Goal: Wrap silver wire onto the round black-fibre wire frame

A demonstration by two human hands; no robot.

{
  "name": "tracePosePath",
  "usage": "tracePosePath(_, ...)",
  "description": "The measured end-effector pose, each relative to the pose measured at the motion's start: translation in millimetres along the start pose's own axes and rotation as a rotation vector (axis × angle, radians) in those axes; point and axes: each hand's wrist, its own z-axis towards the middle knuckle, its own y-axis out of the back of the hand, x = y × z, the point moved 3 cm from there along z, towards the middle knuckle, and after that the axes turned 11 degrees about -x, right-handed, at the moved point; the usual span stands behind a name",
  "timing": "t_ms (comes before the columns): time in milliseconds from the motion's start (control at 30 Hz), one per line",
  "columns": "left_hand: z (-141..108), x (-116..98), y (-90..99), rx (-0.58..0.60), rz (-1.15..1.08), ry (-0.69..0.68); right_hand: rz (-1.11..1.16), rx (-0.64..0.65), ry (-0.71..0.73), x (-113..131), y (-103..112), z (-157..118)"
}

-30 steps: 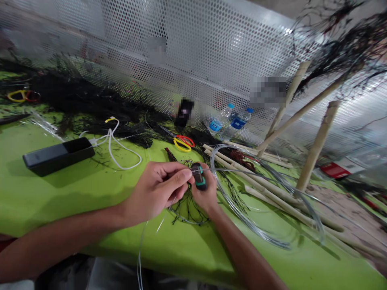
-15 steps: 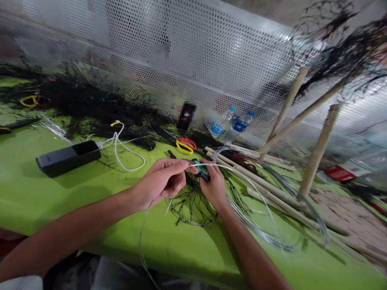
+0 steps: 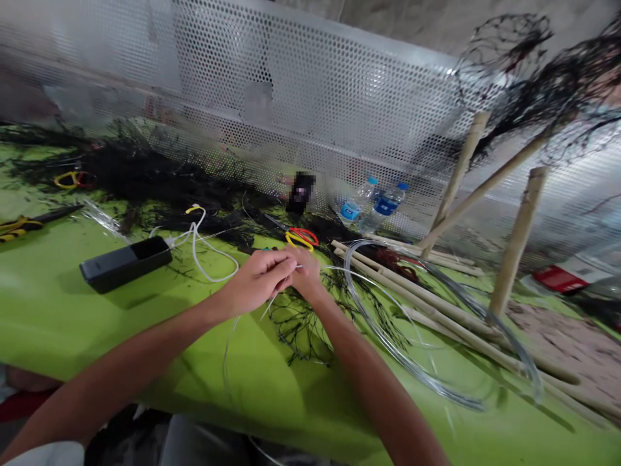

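Note:
My left hand is closed, thumb and fingers pinching a clear, thin plastic line whose loose end hangs below. Crossing behind it, my right hand reaches left; its fingers are mostly hidden. A bit of a green-and-black hand tool, which looks like pliers, shows just past those fingers. Under my wrists lies a dark knotted net on the green tabletop. Scissors with red and yellow handles lie just beyond my hands.
A coil of clear line and bamboo poles lie to the right, near an upright pole. Two water bottles stand by the perforated metal screen. At left are a black power bank, its white cable and black netting.
My right hand has swung left behind my left hand, carrying the green-handled tool with it, now mostly hidden. My left hand keeps its pinch on the line. The view has shifted slightly.

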Motion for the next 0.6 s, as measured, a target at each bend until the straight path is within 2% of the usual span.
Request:
tracePosePath(100,2.7,8.6,1.1,-0.010,0.056,0.021,0.052,0.025,0.093,1.0,-1.8,4.2)
tracePosePath(200,7.3,15.5,5.6,-0.027,0.132,0.030,0.103,0.003,0.166,-1.4,10.5,-17.7)
tracePosePath(267,10.8,19.9,8.5,-0.039,0.189,0.035,0.124,-0.014,0.193,-1.1,30.0,-49.9)
tracePosePath(367,13.3,26.5,7.8,-0.028,0.257,0.044,0.151,-0.001,0.242,3.9,72.6,-105.5)
tracePosePath(433,11.7,30.5,2.8,0.025,0.276,0.049,0.177,0.071,0.206,4.7,97.9,-128.8)
tracePosePath(500,7.7,34.5,-4.6,0.111,0.269,0.051,0.225,0.040,0.203,2.1,114.9,-132.6)
tracePosePath(600,-0.4,41.7,-15.3,0.224,0.244,0.061,0.141,-0.070,0.240,-11.7,114.2,-113.0)
